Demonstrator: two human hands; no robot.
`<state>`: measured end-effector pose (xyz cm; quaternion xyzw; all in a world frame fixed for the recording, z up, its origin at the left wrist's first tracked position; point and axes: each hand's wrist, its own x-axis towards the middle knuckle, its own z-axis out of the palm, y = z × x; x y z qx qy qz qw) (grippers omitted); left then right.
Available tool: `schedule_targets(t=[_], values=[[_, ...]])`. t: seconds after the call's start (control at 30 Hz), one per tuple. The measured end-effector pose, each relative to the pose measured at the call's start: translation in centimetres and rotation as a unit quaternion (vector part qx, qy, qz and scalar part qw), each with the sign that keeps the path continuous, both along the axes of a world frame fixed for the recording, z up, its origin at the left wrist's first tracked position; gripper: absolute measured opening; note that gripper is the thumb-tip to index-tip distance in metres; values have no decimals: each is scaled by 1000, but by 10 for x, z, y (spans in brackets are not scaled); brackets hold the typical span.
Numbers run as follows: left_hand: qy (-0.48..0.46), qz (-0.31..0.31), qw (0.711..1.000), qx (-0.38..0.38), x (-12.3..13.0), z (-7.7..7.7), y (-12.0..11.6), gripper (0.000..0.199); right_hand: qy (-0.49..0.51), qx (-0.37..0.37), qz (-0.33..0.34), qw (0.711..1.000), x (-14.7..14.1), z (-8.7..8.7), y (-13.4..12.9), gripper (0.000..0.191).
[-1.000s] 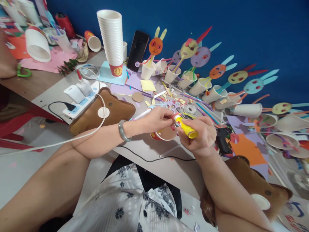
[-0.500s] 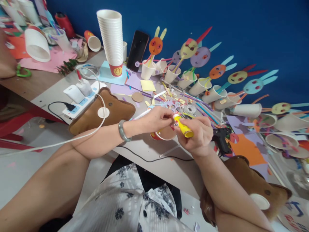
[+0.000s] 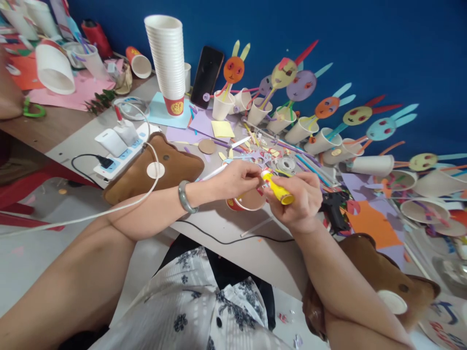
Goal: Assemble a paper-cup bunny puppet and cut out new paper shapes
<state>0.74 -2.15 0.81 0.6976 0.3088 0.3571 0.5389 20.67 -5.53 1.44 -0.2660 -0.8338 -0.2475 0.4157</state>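
Note:
My right hand (image 3: pixel 299 198) is wrapped round a yellow tube (image 3: pixel 280 189), likely a glue stick, whose white and red end points toward my left hand. My left hand (image 3: pixel 237 180), with a bracelet (image 3: pixel 187 197) at its wrist, has its fingertips pinched beside that end; what they hold is too small to name. Beneath both hands a paper cup (image 3: pixel 251 200) with a red band sits at the table's near side, partly covered by them. Paper scraps and a clear tape roll (image 3: pixel 286 165) are just beyond.
Cups with paper rabbit faces (image 3: pixel 233 70) line the blue wall. A tall cup stack (image 3: pixel 166 63) and leaning phone (image 3: pixel 207 75) are behind. The power strip (image 3: pixel 120 158) is left, a black glue gun (image 3: pixel 334 211) right. A white cable crosses my left forearm.
The yellow tube has tilted slightly in my right hand. My left hand keeps its pinch in nearly the same place.

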Motion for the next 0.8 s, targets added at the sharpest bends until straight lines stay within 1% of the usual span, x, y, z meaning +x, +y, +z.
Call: schedule_targets(t=[0.1,0.13,0.2,0.3,0.37,0.4,0.43,0.5,0.57,0.6,0.63,0.7,0.77,0.8], values=[[-2,-13,1000,-29,0,3,-2,24,13,-6,-61,998,7,0,3,23],[5,-13,999,-35,0,4,-3,26,19,-8,-70,997,8,1,3,24],[18,-10,999,-32,-1,6,-4,27,26,-2,-55,998,8,3,1,26],[24,5,1000,-6,-1,5,-2,23,12,9,-4,1000,2,2,-2,30],[23,9,1000,6,0,3,0,24,-10,1,5,1000,-1,-1,-3,29],[21,7,1000,10,0,2,0,24,-18,-4,-3,1000,-1,-3,-3,27],[16,5,1000,11,0,1,0,23,-22,-9,-19,1000,0,-4,-3,24],[4,-1,1000,5,1,1,0,22,-21,-19,-73,997,5,-6,-2,20],[-1,-9,1000,-11,1,2,-2,24,-11,-36,-132,991,10,-6,-3,22],[0,-12,1000,-19,1,2,-2,26,-3,-41,-146,988,12,-5,-3,23],[2,-12,1000,-24,1,3,-3,29,6,-42,-145,989,13,-5,-4,23],[7,-6,1000,-18,0,2,-2,26,16,-30,-107,994,13,-5,-5,25],[10,1,1000,-1,0,0,-1,23,-2,-24,-67,997,12,-8,-6,26],[10,3,1000,6,0,-1,0,22,-18,-31,-64,997,11,-10,-6,25]])
